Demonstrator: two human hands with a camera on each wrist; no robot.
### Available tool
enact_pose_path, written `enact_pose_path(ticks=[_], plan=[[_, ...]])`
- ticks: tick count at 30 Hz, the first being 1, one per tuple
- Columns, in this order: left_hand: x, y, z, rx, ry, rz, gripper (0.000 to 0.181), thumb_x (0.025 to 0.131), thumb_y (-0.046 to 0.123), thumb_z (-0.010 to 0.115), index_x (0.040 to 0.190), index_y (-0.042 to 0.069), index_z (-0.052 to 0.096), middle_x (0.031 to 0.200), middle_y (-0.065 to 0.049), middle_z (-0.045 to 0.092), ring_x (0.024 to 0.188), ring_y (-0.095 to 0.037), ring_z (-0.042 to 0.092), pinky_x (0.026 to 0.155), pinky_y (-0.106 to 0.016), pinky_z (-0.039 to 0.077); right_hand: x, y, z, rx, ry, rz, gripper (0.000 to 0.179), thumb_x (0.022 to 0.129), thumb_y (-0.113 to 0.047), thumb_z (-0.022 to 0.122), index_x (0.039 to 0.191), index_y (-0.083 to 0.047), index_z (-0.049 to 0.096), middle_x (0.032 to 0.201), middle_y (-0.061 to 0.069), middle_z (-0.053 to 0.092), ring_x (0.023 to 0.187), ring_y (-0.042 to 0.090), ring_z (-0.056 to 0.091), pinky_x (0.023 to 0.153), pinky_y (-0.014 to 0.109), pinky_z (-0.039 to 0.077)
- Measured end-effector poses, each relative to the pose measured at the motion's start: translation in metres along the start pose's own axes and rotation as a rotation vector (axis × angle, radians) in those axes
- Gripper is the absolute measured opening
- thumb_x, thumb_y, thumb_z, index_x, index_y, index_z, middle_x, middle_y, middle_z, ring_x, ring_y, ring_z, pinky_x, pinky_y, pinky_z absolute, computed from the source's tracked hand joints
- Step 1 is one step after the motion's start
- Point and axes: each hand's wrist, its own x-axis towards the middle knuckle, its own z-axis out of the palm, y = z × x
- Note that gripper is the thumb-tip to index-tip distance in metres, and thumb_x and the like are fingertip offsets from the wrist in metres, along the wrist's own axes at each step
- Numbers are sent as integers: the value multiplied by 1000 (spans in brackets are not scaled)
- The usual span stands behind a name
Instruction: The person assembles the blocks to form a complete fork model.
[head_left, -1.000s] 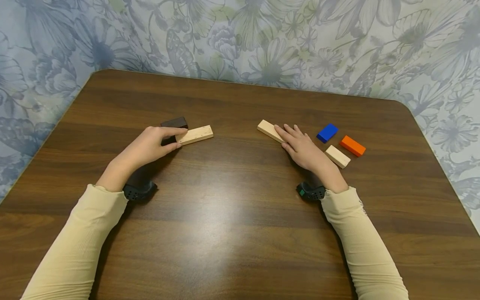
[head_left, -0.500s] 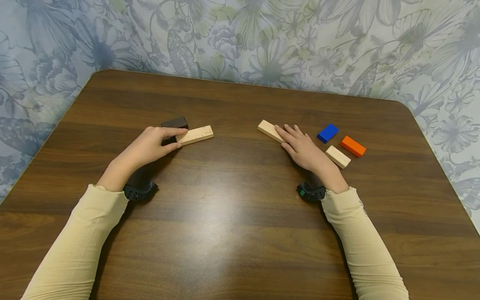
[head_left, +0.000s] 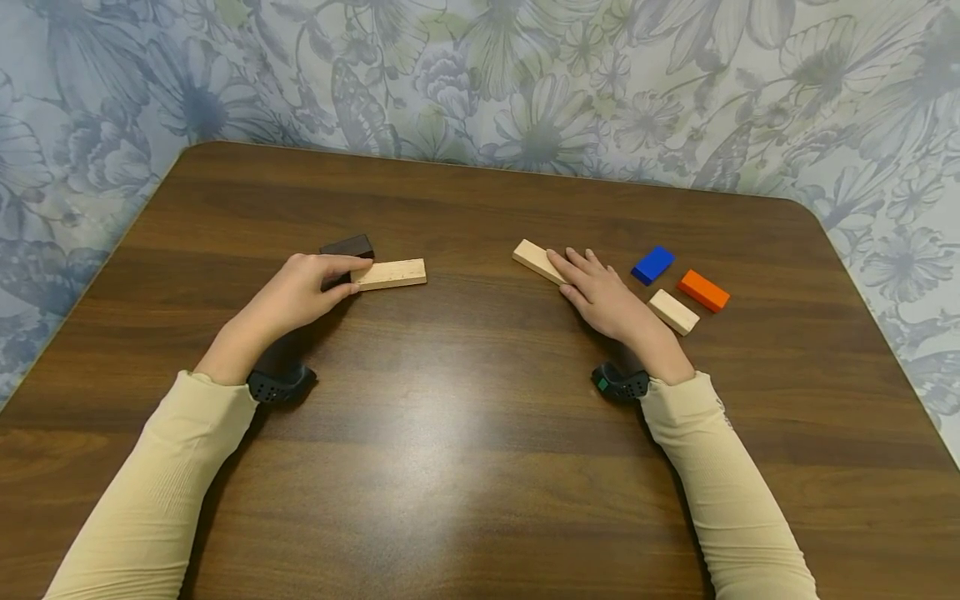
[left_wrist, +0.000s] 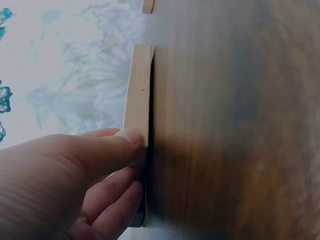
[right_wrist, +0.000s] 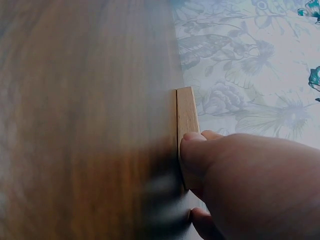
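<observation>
- Roughly left of the table's (head_left: 420, 400) middle: left hand (head_left: 300, 287) pinches long pale block (head_left: 396, 272), squared, wooden.
- Right of middle: right hand's (head_left: 600, 298) thumb and finger pinch second pale block (head_left: 531, 255).
- Wide glossy grain between; far corners rounded.

Tan blks (head_left: 393, 273), blue blk (head_left: 652, 265), flrl wallppr (head_left: 450, 83)

Blue block (head_left: 652, 265), orange block (head_left: 703, 291), short pale block (head_left: 672, 311) close together on brown table (head_left: 465, 358); floral wall (head_left: 465, 83) behind.

Free lane toward 12 o'clock, left hand (head_left: 296, 290) blocking 9, right hand (head_left: 606, 302) and blue block (head_left: 652, 265) (orange block (head_left: 703, 291) just beside) blocking 3.
</observation>
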Motion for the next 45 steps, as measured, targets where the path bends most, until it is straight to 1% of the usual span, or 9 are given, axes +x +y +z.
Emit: enact_pose_path(ticks=[7,15,18,26,35,45], plan=[[1,0,0,-17,9,-1,41,84,-4,66,125,0,60,120,-20,59,109,-35,55,86,-49,45,1,0,0,2,3,-1,52,103,-25,35,151,-17,19,152,18,15,137,40,4,104,60,6],[2,-2,0,-31,16,10,40,85,-5,65,124,0,61,119,-20,60,104,-33,58,81,-47,47,0,-1,-1,-10,15,-2,52,103,-25,38,151,-17,21,151,19,17,137,40,6,104,60,7],[2,-2,0,-50,18,5,38,85,-5,64,123,-1,61,118,-20,60,103,-31,59,79,-45,49,1,-2,-1,-8,13,-1,52,103,-24,39,151,-16,21,151,19,17,137,40,6,104,60,7],[2,0,-4,-90,8,-6,37,86,-2,66,122,-2,61,117,-23,59,103,-34,59,80,-43,49,1,-3,-2,-6,9,5,52,103,-24,38,151,-15,21,151,19,17,137,41,6,104,60,7],[3,-3,-4,-117,18,-27,37,85,-1,67,121,-2,62,116,-23,60,101,-32,61,79,-40,49,1,-4,-3,1,5,11,52,103,-24,38,151,-16,20,152,19,16,137,40,5,104,60,6],[3,-2,-5,-143,4,-45,37,85,-2,66,122,-2,61,117,-23,59,104,-31,60,80,-39,49,2,-2,-2,3,-11,13,52,103,-25,35,151,-16,18,152,19,14,137,40,3,104,60,5]])
